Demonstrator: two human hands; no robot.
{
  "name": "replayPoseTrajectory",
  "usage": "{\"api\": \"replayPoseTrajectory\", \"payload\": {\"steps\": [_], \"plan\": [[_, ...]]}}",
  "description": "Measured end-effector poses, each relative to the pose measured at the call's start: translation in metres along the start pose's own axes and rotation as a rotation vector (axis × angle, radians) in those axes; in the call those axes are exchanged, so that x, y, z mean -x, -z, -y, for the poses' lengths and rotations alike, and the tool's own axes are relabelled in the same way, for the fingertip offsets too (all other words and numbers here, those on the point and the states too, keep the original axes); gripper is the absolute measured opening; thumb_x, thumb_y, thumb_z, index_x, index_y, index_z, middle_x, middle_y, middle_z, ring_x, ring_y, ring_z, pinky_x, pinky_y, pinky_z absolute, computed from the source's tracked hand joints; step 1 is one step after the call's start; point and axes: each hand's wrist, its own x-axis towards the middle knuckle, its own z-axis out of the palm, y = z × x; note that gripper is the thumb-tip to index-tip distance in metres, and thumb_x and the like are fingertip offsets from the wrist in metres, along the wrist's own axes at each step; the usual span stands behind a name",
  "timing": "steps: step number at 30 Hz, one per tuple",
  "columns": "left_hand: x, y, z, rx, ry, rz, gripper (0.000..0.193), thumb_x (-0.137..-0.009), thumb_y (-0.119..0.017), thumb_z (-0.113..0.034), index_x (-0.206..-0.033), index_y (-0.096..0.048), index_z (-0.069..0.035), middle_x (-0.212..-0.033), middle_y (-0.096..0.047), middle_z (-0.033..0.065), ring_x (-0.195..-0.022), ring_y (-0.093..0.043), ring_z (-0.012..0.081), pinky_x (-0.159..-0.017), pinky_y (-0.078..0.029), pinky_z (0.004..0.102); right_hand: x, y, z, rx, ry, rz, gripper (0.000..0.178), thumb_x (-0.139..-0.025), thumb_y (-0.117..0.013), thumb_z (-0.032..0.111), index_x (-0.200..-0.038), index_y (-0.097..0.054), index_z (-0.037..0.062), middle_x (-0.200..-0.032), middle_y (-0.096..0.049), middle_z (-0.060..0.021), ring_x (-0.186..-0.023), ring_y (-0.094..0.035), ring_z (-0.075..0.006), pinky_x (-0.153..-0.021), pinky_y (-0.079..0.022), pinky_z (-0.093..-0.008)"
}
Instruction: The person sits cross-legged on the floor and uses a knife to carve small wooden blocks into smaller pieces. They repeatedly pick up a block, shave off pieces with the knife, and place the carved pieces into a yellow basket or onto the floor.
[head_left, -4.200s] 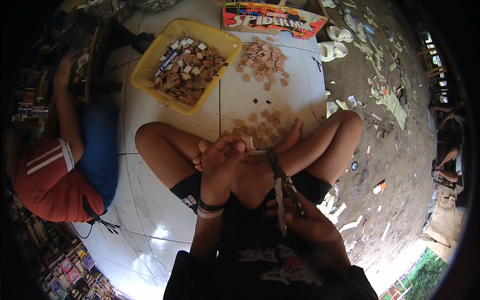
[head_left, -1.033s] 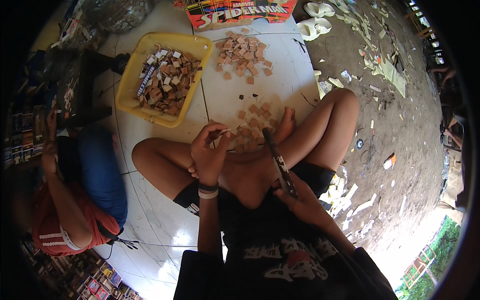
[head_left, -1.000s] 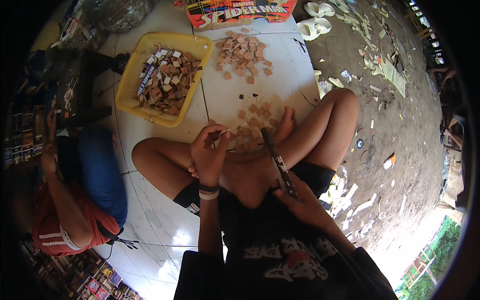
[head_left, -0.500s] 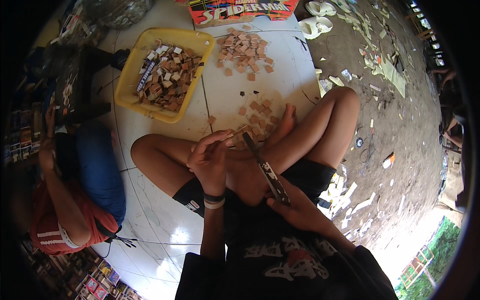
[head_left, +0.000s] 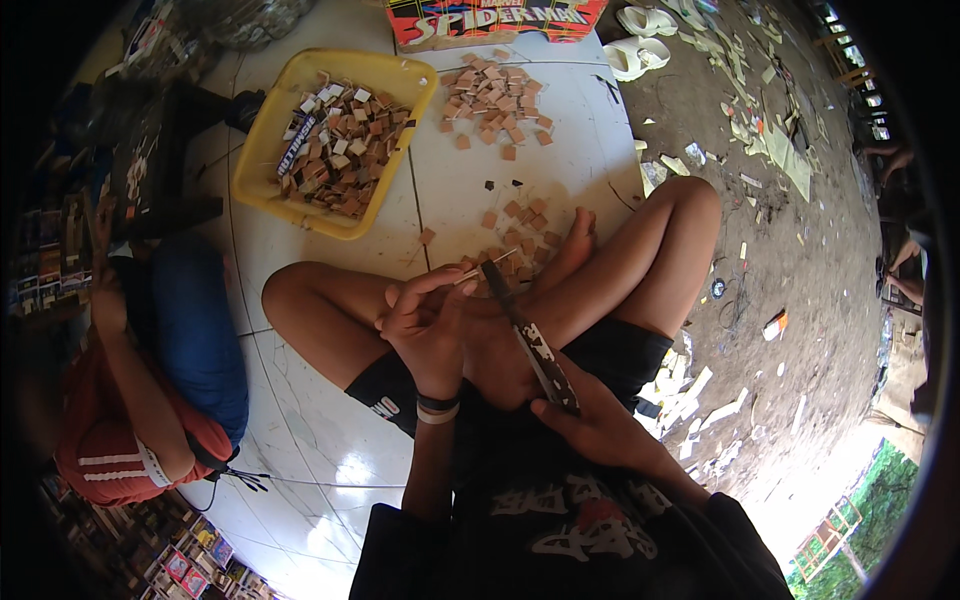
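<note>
Thin strip (head_left: 468,272) sits over crossed legs, pinched in left hand (head_left: 428,325); right hand (head_left: 590,425) grips long scissors (head_left: 525,330), blades at strip. Risk, as judged: blade nicks fingers if strip slips. Yellow tray (head_left: 262,130) of small cut tiles upper-left; red-yellow printed box (head_left: 490,15) at top edge

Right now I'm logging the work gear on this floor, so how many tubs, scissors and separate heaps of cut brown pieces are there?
Yellow tub: 1
Scissors, in the right hand: 1
Heaps of brown pieces on the tile, far and near: 2
Total: 4
</note>
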Motion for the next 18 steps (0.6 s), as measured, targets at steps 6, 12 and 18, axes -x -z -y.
{"api": "replayPoseTrajectory", "payload": {"steps": [6, 12, 18], "plan": [[0.001, 0.0, -0.005, 0.017, 0.019, -0.003, 0.026, -0.089, -0.078, 0.012, -0.112, -0.073, 0.002, -0.111, -0.08, 0.0143, -0.104, -0.078, 0.0195, -0.099, -0.057, 0.0258, 0.0, 0.0, 0.0, 0.08, 0.008, 0.008, 0.065, -0.105, -0.063, 0.006, -0.162, -0.033, 0.0001, -0.123, -0.063, -0.0171, -0.114, -0.062, -0.0211, -0.102, -0.049, -0.0347], [0.005, -0.011, -0.003, 0.278, 0.085, -0.046, 0.025, -0.094, -0.072, 0.012, -0.118, -0.072, 0.004, -0.116, -0.077, 0.0166, -0.107, -0.075, 0.0217, -0.101, -0.058, 0.0309, 0.002, 0.004, -0.001, -0.057, -0.056, 0.111, 0.057, -0.108, -0.062, 0.012, -0.158, -0.038, -0.0018, -0.112, -0.063, -0.0153, -0.104, -0.06, -0.0197, -0.096, -0.049, -0.0379], [0.016, -0.013, -0.012, -0.244, -0.177, -0.141, 0.019, -0.09, -0.079, 0.006, -0.108, -0.079, 0.0, -0.099, -0.082, 0.0059, -0.094, -0.076, 0.0109, -0.089, -0.053, 0.02, -0.007, -0.017, -0.019, 0.815, 0.107, -0.359, 0.075, -0.09, -0.062, -0.006, -0.159, -0.033, -0.0005, -0.112, -0.056, -0.0222, -0.105, -0.062, -0.041, -0.093, -0.051, -0.0517]]}}
